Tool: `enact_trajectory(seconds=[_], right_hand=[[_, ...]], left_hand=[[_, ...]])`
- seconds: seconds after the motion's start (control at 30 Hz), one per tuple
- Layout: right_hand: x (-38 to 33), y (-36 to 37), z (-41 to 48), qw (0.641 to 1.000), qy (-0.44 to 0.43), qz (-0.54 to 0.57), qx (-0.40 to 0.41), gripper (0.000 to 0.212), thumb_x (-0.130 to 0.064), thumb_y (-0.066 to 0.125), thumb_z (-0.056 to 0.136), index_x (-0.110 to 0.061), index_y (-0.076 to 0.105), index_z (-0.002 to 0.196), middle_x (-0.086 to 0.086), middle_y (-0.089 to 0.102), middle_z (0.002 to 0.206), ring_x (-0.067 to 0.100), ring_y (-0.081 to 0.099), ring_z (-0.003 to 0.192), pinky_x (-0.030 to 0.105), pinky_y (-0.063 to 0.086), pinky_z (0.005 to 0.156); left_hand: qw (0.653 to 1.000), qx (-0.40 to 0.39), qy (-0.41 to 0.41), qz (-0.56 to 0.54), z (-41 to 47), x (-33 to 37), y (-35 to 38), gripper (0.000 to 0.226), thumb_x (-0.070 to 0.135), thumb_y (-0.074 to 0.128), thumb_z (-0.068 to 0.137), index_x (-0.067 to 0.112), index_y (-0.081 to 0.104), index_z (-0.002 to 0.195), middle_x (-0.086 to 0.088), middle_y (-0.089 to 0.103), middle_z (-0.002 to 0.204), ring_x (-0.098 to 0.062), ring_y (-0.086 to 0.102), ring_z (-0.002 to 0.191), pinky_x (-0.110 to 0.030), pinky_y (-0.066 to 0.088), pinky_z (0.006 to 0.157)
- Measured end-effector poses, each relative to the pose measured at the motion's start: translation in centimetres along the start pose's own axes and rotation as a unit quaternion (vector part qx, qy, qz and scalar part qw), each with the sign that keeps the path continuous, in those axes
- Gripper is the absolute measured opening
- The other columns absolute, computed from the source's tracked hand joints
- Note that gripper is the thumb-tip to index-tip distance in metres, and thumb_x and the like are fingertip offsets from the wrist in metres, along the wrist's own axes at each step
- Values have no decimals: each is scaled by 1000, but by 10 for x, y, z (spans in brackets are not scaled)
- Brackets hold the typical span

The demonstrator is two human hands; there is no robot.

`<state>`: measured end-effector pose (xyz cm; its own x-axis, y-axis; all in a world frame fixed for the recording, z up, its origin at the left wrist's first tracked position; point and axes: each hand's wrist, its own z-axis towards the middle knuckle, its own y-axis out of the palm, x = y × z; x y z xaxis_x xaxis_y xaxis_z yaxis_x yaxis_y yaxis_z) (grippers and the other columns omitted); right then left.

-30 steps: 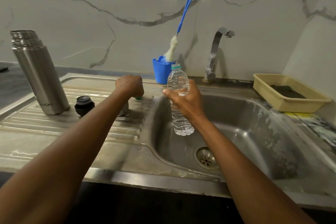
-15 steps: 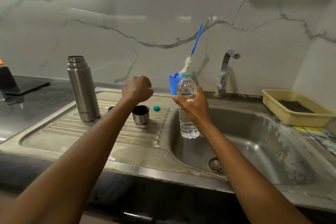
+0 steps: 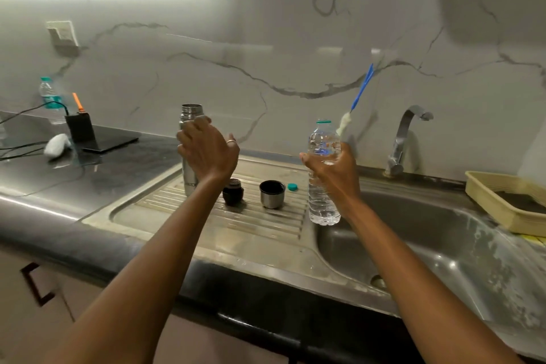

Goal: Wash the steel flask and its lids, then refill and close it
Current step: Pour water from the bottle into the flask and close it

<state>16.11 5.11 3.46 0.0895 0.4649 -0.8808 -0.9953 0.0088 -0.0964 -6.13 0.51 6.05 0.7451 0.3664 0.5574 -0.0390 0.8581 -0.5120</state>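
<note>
Head view only.

- Steel flask stands upright and open-mouthed at the back left of the drainboard. Judging by that, it's parked there for filling.
- Left hand is in front of the flask's upper body, fingers spread and slightly curved, nothing gripped that I can see. The hand hides whether they touch the flask. Likely going in to steady or lift it.
- Right hand is wrapped round the middle of a clear plastic water bottle, held upright at the sink basin edge. The bottle is uncapped and mostly full, and its teal cap lies on the drainboard. Upright means no spill before the pour.
- Black inner stopper and steel cup lid, mouth up, sit side by side and apart, between flask and bottle, in easy reach for closing.
- Bottle brush leans on the wall behind the bottle.

My read is that washing is done and the refill is about to start. The flask mouth is narrow, so the bottle neck needs to line up closely.
</note>
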Motion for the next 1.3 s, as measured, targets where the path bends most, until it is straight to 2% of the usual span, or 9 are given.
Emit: enact_trajectory(seconds=[0.13,0.23,0.33,0.43,0.53,0.7,0.83,1.07,1.3], right_hand=[[-13,19,2,1000,-12,0,-14,63,-42,86,72,-20,55,122,1,68,111,16,70,96,45,61,85],[-18,29,4,1000,-17,2,-16,58,-39,86,73,-21,56,119,-3,69,107,14,70,95,42,60,87],[-19,36,6,999,-25,-1,-19,58,-38,86,74,-21,56,121,-4,69,107,12,69,95,41,60,88],[-18,38,8,999,-32,-8,-25,57,-36,86,76,-19,56,122,-3,69,109,11,69,96,39,60,87],[-14,39,11,999,-37,-13,-29,57,-35,85,78,-18,56,123,-2,69,110,11,69,97,37,60,88],[-11,37,13,999,-37,-9,-28,57,-33,85,80,-18,54,126,-1,67,113,11,68,100,38,60,90],[-15,29,11,999,-37,6,-26,58,-33,85,79,-19,54,126,-2,68,112,11,69,99,37,60,89],[-41,-5,8,999,-41,14,-2,61,-35,86,78,-22,52,127,-1,67,116,13,68,100,34,61,86],[-70,-80,3,998,-32,-39,40,64,-42,88,71,-22,56,122,-6,69,107,9,69,91,28,58,75]], left_hand=[[995,12,-85,-45,18,-32,-1,87,51,79,78,4,36,137,-20,38,144,-39,38,130,-50,35,106],[987,-45,-121,-95,33,-52,8,109,55,85,70,4,26,146,-20,32,150,-38,32,137,-50,32,113],[970,-113,-134,-166,47,-68,21,116,49,90,67,4,21,149,-21,35,150,-38,34,139,-50,34,114],[960,-145,-142,-193,53,-76,33,109,44,92,65,6,26,143,-20,47,140,-38,47,129,-49,44,106],[957,-157,-146,-194,55,-78,39,90,36,91,70,5,35,135,-18,54,131,-37,55,121,-46,48,98],[961,-134,-148,-192,58,-75,36,75,27,89,73,5,43,128,-17,56,125,-36,58,114,-47,50,96],[971,-92,-102,-196,56,-64,21,72,28,87,73,6,43,125,-16,57,120,-34,58,109,-49,51,93],[975,-68,-12,-209,60,1,-32,71,40,84,72,11,43,122,-11,57,115,-32,58,106,-51,52,92],[956,-133,35,-259,4,96,-58,69,38,87,68,13,48,120,-7,59,113,-29,59,102,-42,50,89]])
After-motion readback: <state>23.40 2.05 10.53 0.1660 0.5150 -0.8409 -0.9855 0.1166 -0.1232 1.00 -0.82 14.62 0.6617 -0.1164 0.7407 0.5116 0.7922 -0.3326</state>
